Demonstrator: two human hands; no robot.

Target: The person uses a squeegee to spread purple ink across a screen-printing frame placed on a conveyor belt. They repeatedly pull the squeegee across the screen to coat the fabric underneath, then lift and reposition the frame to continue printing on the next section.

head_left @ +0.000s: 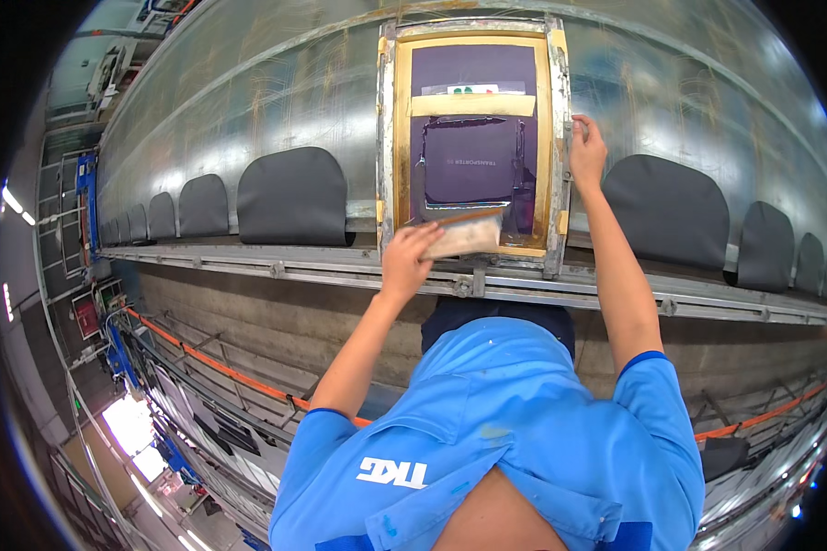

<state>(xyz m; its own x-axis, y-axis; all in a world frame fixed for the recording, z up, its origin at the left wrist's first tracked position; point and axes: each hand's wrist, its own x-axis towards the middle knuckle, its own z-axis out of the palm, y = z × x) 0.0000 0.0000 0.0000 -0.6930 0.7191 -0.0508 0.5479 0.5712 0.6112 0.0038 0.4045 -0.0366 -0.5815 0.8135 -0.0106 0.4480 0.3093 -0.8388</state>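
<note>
Around the screen-printing frame (pixel 386 138), passage is open over metal tabletop (pixel 312 87) at 10 and 2 o'clock, and above flat grey panel (pixel 666 207) at 4. Obstructions: squeegee (pixel 469 237) at 6, left hand (pixel 408 259) at 7, right hand (pixel 588 156) at 3.

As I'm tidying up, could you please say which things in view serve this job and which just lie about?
Job: pale tool in left hand; framed screen at right hand; probably the grey panels.

Apparently background: orange rail; blue equipment.
</note>
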